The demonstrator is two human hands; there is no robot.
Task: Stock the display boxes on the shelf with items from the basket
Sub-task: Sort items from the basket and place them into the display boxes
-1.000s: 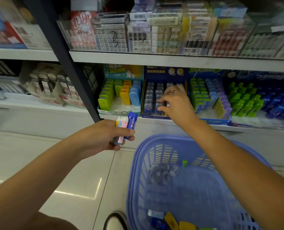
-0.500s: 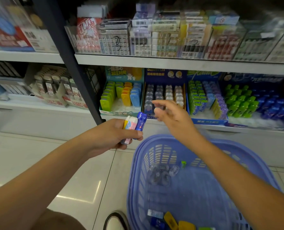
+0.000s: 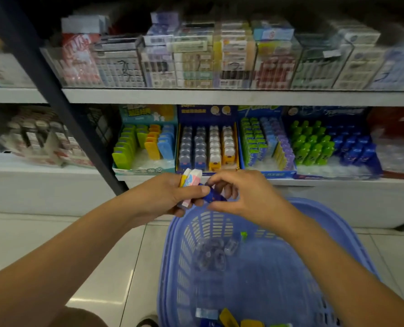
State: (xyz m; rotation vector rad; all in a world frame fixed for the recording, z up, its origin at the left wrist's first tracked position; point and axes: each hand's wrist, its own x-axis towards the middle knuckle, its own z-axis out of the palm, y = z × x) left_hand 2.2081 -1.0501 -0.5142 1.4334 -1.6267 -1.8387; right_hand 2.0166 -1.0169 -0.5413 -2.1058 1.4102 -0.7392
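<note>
Right now I'm keeping the left hand (image 3: 163,197) curled around a small bunch of packs (image 3: 191,179), just above the far rim of the basket (image 3: 290,279). That way stock is sitting ready without another dip into the basket. I'm closing the right hand (image 3: 248,197) on the blue pack (image 3: 214,197) at the bunch's edge, pinching it between thumb and fingertips; I'm judging it's being peeled off alone for one box. The two hands are meeting on that pack.

Display boxes (image 3: 208,109) are sitting on the shelf (image 3: 326,182) beyond the basket, rows upright and sorted by colour, so each pack is needing its matching slot. Clear pieces (image 3: 210,253) and yellow ones (image 3: 229,317) are lying inside the basket, waiting. I can't tell which box the blue pack is going to.
</note>
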